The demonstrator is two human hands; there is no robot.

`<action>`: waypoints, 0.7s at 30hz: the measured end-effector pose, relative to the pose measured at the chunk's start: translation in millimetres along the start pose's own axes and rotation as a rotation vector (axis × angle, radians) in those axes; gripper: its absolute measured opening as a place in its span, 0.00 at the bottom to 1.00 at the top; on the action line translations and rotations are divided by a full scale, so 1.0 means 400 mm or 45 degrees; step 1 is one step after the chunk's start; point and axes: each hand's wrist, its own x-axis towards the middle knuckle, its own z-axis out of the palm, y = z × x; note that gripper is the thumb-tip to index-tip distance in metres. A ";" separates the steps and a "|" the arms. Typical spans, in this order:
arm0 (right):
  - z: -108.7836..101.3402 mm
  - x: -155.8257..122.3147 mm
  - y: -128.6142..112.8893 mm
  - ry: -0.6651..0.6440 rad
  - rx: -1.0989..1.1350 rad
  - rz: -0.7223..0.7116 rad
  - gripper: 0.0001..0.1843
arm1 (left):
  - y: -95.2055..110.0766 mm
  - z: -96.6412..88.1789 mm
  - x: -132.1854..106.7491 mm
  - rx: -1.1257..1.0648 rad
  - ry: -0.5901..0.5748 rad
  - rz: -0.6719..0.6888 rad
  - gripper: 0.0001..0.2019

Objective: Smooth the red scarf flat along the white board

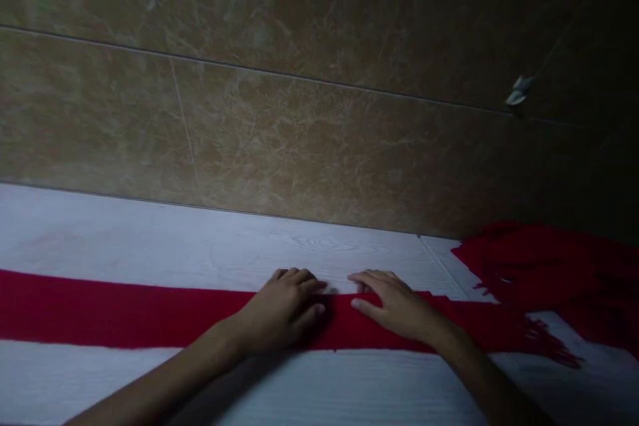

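A long red scarf (124,313) lies stretched lengthwise across the white wood-grain surface, with a fringe at its right end. On the middle of the scarf rests my left hand (284,309), its fingers loosely bent and the thumb apart from them. My right hand (399,309) lies a little further right, fingers extended over the scarf's far edge and thumb spread on the cloth. Between the two hands a short stretch of scarf shows. Behind my right hand the far edge looks uneven, with layers slightly out of line.
A heap of red fringed cloth (559,273) sits at the right against the wall. The brown marbled tile wall (299,140) rises behind the white surface (150,226). A small pale object (519,91) is on the wall at upper right. The right side is dark.
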 end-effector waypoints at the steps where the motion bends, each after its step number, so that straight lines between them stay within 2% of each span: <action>1: -0.002 0.006 0.015 -0.006 0.044 0.022 0.20 | 0.006 0.007 0.028 -0.031 0.027 -0.008 0.18; 5: -0.005 0.030 0.063 -0.101 0.204 0.054 0.08 | 0.013 0.038 0.119 -0.151 -0.018 -0.005 0.13; 8: -0.005 0.041 0.080 -0.128 0.267 0.014 0.03 | 0.010 0.053 0.146 -0.268 -0.076 -0.057 0.11; 14: -0.001 0.050 0.091 -0.120 0.362 -0.045 0.05 | 0.017 0.051 0.149 -0.600 -0.145 -0.122 0.15; 18: -0.006 0.052 0.088 -0.099 0.410 -0.049 0.06 | 0.025 0.041 0.164 -0.696 -0.311 -0.129 0.18; 21: -0.020 0.045 0.088 -0.064 0.428 -0.050 0.06 | 0.032 0.037 0.183 -0.736 -0.358 -0.100 0.17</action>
